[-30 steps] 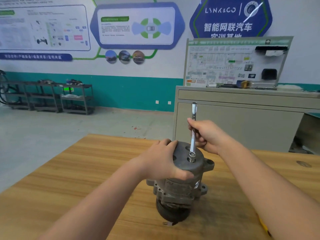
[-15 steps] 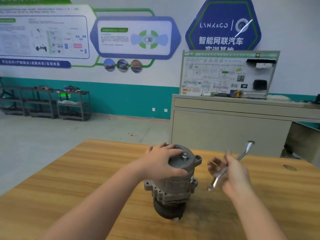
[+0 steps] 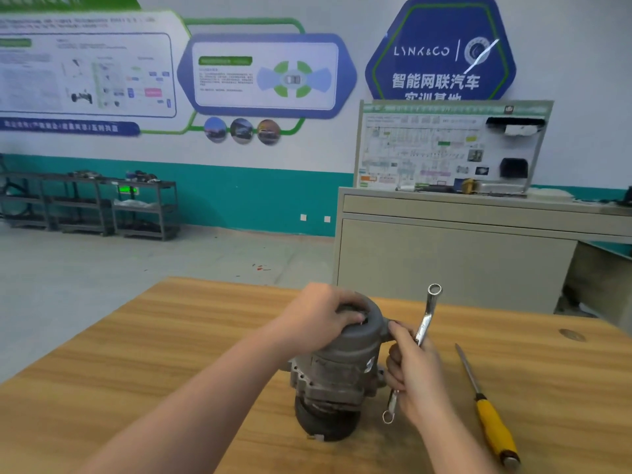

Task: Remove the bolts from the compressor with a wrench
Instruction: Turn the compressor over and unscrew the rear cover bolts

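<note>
2 hands: left [image 3: 316, 318] grips compressor [image 3: 342, 364], right [image 3: 415, 374] holds wrench [image 3: 425, 325].

On the blue hexagonal wall sign [image 3: 441, 49] we read the brand "LYNK&CO" in white capitals beside a round emblem, and below it the line "智能网联汽车"; a second line of characters beneath is cut off by the diagram board [image 3: 451, 148] standing in front of it. We find the print on that board, on the white wall panels [image 3: 85, 70] and on the dark blue banner [image 3: 68, 127] at left too small and blurred to read.
</note>
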